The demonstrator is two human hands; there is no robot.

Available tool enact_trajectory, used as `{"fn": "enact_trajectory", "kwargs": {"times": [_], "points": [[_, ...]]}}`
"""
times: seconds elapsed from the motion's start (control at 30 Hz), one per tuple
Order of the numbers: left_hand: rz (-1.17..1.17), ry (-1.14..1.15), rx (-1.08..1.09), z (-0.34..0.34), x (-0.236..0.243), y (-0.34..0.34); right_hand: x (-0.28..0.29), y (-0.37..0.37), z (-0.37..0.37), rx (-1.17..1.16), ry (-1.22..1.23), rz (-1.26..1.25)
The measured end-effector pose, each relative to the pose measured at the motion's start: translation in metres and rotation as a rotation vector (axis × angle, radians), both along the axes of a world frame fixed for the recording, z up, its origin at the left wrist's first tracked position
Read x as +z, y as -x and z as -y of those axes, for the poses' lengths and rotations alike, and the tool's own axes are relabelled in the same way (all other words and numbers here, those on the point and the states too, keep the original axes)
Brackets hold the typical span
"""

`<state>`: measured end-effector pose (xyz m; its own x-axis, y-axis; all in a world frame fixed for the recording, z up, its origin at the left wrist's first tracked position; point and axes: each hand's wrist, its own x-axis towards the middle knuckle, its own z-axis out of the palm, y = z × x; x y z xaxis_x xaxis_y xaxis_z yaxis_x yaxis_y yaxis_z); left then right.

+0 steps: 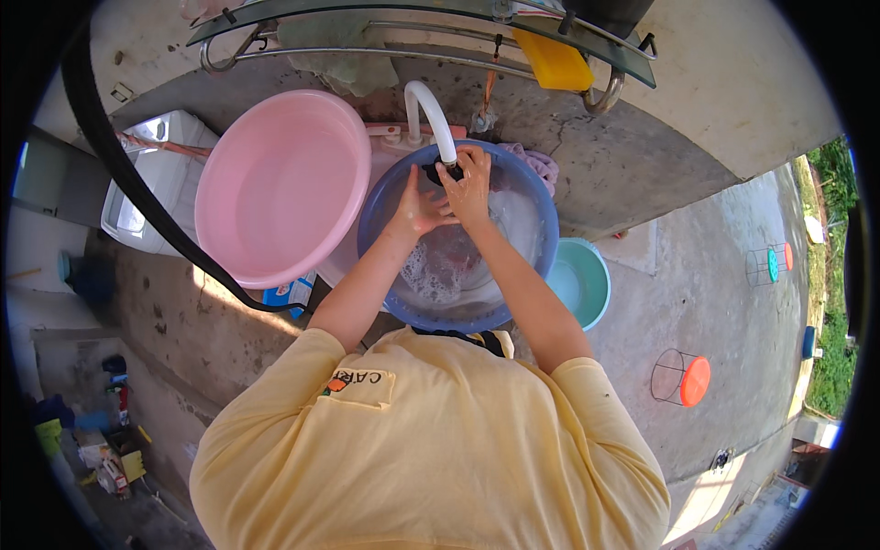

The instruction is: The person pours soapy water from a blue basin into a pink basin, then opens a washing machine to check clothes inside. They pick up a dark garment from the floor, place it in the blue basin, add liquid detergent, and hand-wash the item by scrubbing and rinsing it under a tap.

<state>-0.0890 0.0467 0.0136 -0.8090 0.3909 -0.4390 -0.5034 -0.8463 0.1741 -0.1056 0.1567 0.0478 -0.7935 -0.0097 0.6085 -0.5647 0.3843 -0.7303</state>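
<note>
A blue basin (550,215) with soapy water and white suds is in front of me. Over it curves a white tap spout (432,103) with a black nozzle (431,171) at its end. My right hand (470,186) is at the nozzle, its thumb and fingers closed around the black part. Just left of it, my left hand (424,207) is open, thumb raised and fingers spread, below the nozzle and above the suds. Both hands look wet. Pale, partly submerged material (515,215) shows in the water on the right; I cannot make out its kind.
A large pink basin (284,188) stands left of the blue one, a turquoise basin (581,282) at its right. A glass shelf (412,11) with metal rails hangs above, holding a yellow cloth (555,60). A white appliance (137,206) stands far left; a red-topped stool (695,380) is right.
</note>
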Motion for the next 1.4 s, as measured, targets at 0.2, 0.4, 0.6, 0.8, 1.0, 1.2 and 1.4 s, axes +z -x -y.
{"fn": "enact_trajectory", "kwargs": {"times": [0.2, 0.4, 0.6, 0.8, 1.0, 1.2, 1.4], "points": [[-0.128, 0.350, -0.183, -0.004, 0.027, 0.001, -0.005, -0.059, 0.014, 0.111, -0.163, -0.051], [0.010, 0.371, 0.150, -0.026, -0.008, 0.008, -0.017, -0.017, 0.001, -0.266, -0.080, 0.340], [-0.419, -0.287, -0.095, 0.007, -0.034, 0.013, -0.005, -0.051, 0.030, -0.143, 0.077, 0.154], [-0.056, 0.207, 0.094, -0.027, -0.003, -0.004, 0.000, 0.007, -0.008, -0.183, 0.084, 0.179], [-0.274, -0.092, -0.032, -0.018, 0.010, -0.004, 0.001, -0.022, -0.006, 0.111, -0.162, -0.106], [-0.261, -0.049, -0.021, -0.002, -0.066, 0.004, 0.002, -0.069, 0.016, 0.255, -0.066, 0.089], [0.026, 0.290, 0.096, -0.033, -0.019, 0.002, -0.023, 0.005, -0.016, -0.227, 0.000, 0.382]]}}
